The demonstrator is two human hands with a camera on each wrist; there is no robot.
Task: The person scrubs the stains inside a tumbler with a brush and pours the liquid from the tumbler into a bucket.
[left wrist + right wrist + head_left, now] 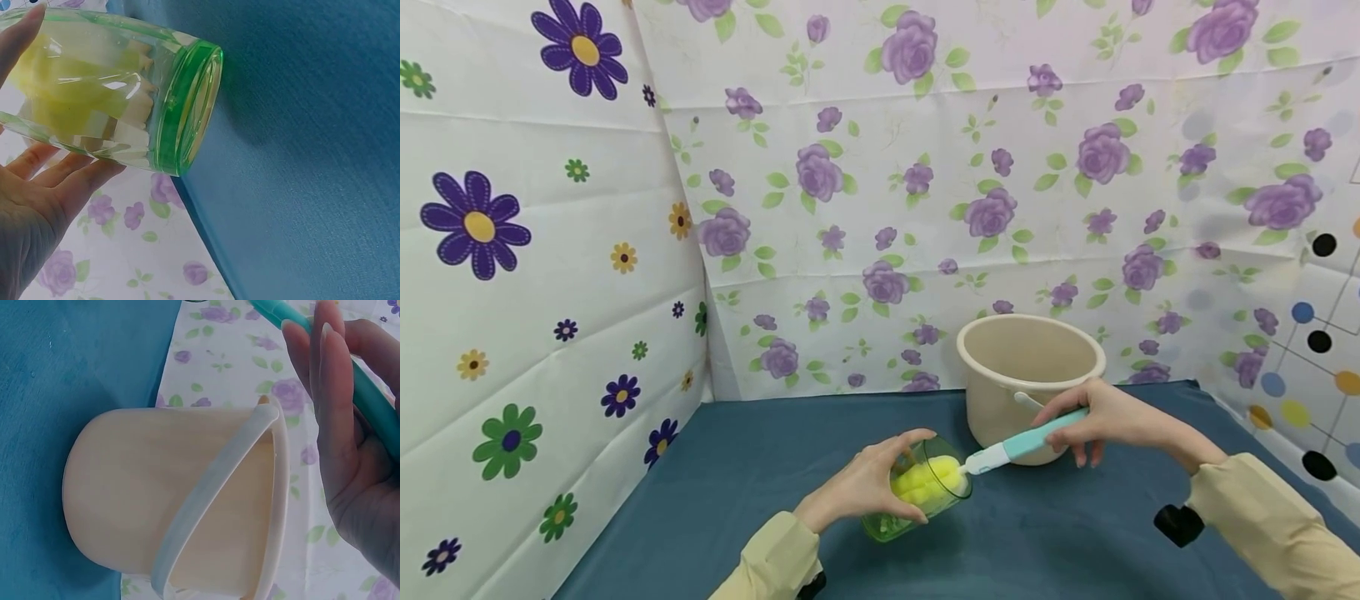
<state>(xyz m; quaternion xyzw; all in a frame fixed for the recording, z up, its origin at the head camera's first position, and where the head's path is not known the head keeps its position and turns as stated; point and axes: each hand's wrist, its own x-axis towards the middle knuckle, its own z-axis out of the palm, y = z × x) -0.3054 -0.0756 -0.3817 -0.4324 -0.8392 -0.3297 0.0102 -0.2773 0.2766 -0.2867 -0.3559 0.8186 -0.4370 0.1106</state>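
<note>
One clear, green-tinted plastic cup [144,100], tilted above the blue-clothed table [775,475], its mouth toward my right! Inside sits one yellow sponge head [928,479] on one turquoise-and-white plastic handle [1030,442]. Two hands at work: my left hand [868,481] has its grip curled wide around the cup, thumb and fingers on opposite sides; my right hand [1105,417] has a narrow grip, pinching the handle. Behind, to the right, stands one round cream plastic bucket [1000,408], near a purple-rose sheet [865,225].
</note>
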